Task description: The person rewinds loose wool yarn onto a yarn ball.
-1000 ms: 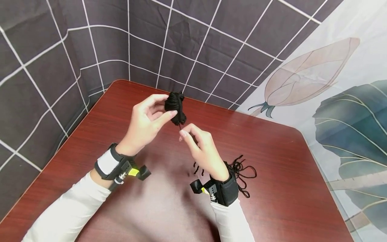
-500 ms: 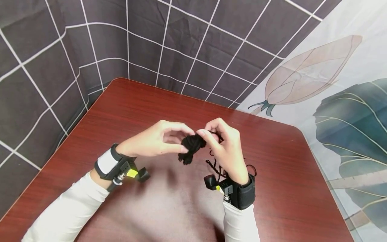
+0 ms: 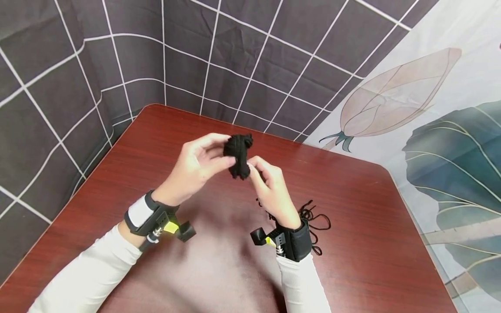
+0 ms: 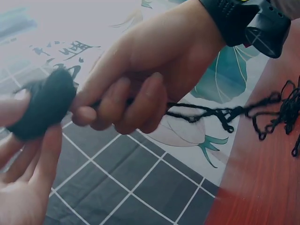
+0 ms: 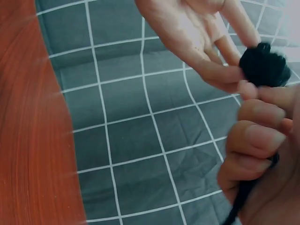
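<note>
A small wound bundle of black cord [image 3: 237, 155] is held above the table between the thumb and fingers of my left hand [image 3: 199, 163]. Close against the bundle's lower right side, my right hand [image 3: 270, 184] pinches the cord with thumb and forefinger. Its other fingers curl over the strand, as the right wrist view shows with the cord [image 5: 241, 199] leaving below the palm. In the left wrist view the loose cord [image 4: 206, 112] trails from my right fist, looped and twisted, toward a tangled heap on the table.
The heap of loose black cord [image 3: 322, 221] lies on the reddish-brown table [image 3: 364, 208], partly behind my right wrist. A dark grid-patterned cloth [image 3: 242, 56] hangs along the back and left edges. A white cloth with a plant print [image 3: 391, 104] hangs at the right.
Both hands dipped toward the table middle half a second ago and have risen again toward the back left. The bundle has turned upright, and my right hand is now at its lower side.
</note>
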A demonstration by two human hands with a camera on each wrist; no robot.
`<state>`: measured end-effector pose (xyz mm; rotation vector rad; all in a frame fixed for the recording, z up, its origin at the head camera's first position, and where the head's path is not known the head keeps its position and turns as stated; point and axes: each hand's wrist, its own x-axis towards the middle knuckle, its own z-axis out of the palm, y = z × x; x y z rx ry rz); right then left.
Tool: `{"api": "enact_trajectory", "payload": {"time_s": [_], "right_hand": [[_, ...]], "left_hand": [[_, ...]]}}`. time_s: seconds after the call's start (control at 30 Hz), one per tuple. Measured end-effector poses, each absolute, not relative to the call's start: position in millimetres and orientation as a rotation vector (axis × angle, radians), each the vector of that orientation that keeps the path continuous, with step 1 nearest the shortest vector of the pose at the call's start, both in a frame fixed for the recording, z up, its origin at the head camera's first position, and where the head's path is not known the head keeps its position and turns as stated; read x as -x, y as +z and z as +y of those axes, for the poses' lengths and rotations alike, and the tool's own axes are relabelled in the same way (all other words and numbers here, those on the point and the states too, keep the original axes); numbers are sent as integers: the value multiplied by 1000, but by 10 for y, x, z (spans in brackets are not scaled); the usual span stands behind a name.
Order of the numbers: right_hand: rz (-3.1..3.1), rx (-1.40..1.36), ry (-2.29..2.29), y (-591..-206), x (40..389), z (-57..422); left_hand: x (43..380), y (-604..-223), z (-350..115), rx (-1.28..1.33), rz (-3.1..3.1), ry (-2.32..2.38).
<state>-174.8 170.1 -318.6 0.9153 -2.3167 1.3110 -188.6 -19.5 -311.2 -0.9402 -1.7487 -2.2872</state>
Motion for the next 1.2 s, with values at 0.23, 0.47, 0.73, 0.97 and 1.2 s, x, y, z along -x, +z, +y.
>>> {"api": "enact_trajectory", "payload": {"time_s": [0.23,0.47,0.73,0.97,1.2], "right_hand": [[-2438,-984,1145,-3150,1668,1631],[-2366,-976,1020,-3009,1571,1659],[-2162,-880,1152,-2929,1596,1833],[-2142,-859,1427,-3062,1686,1796],[-2290,-900,1428,-3196,1732,1633]], "left_hand": [[1965,-3141,-250,654,-1805,-2138],[2014,-3217,-237,855,-2072,-1933],[1925,-3217,-218,1410,-2202,-2172],[1879,-3180,-223,1499,-1908,-2434],[1909,-3131,-217,951,-1669,-2440]]}}
